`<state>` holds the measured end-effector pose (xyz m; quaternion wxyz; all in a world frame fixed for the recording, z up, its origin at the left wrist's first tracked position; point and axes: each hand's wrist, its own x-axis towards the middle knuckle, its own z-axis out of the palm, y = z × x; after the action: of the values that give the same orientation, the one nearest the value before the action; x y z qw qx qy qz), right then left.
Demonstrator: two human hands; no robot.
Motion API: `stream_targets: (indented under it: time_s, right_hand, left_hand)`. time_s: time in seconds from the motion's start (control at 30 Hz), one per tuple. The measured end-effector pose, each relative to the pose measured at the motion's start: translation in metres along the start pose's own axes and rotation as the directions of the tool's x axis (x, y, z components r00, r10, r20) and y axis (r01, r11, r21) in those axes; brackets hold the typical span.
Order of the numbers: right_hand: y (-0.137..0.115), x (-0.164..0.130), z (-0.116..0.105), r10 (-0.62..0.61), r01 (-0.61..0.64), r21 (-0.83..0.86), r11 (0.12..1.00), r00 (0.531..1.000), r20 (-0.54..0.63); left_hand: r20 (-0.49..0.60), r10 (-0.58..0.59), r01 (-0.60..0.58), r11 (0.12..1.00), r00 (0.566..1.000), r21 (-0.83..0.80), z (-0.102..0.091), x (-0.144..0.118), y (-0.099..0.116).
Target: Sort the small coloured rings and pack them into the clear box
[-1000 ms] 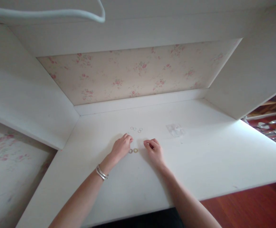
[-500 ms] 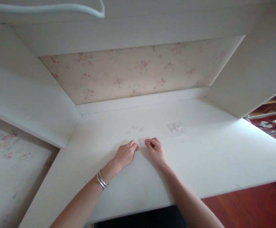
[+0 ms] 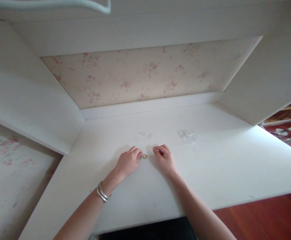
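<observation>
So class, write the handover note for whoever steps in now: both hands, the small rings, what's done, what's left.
Left hand: curled on the white desk top, fingertips beside one small gold-coloured ring; grip unclear.
Right hand: fingers pinched together, contents too small to tell.
Thin wire rings: a loose cluster lying farther back.
Small clear plastic bag: flat, to the right.
Done: one gold ring laid between the hands.
Left: the thin rings are untouched.

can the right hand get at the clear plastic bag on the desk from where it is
Probably yes: the small clear plastic bag lies flat beyond and to the right of the right hand, and only bare white desk top shows between them.
</observation>
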<state>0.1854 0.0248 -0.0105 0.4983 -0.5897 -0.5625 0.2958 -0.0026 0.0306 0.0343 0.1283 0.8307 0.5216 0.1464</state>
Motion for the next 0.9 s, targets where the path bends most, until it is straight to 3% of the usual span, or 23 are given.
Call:
stream_targets:
  time_s: [0.13,0.23,0.3,0.43,0.6,0.9]
  right_hand:
    - [0.001,-0.001,0.002,0.002,-0.002,-0.027,1.0,1.0,0.021]
    - [0.0,-0.002,0.006,-0.006,0.011,-0.088,0.996,0.998,0.058]
    - [-0.002,-0.001,0.009,-0.001,0.013,-0.152,0.988,0.997,0.077]
    - [-0.005,0.016,0.016,0.008,0.034,-0.354,0.935,0.993,0.115]
    - [-0.01,0.051,0.025,0.07,0.074,-0.625,0.777,0.977,0.202]
    - [-0.015,0.066,0.034,0.113,0.143,-0.742,0.655,0.952,0.284]
  left_hand:
    - [-0.135,-0.171,0.123,0.944,0.976,-0.305,0.004,-0.011,-0.023]
    - [-0.074,-0.34,0.27,0.845,0.938,-0.462,0.01,-0.022,-0.04]
    - [-0.04,-0.386,0.314,0.804,0.922,-0.505,0.013,-0.026,-0.046]
    - [-0.028,-0.397,0.318,0.775,0.918,-0.546,0.014,-0.026,-0.049]
    - [-0.02,-0.401,0.309,0.736,0.916,-0.603,0.011,-0.026,-0.052]
    - [-0.005,-0.386,0.283,0.685,0.922,-0.671,0.004,-0.031,-0.055]
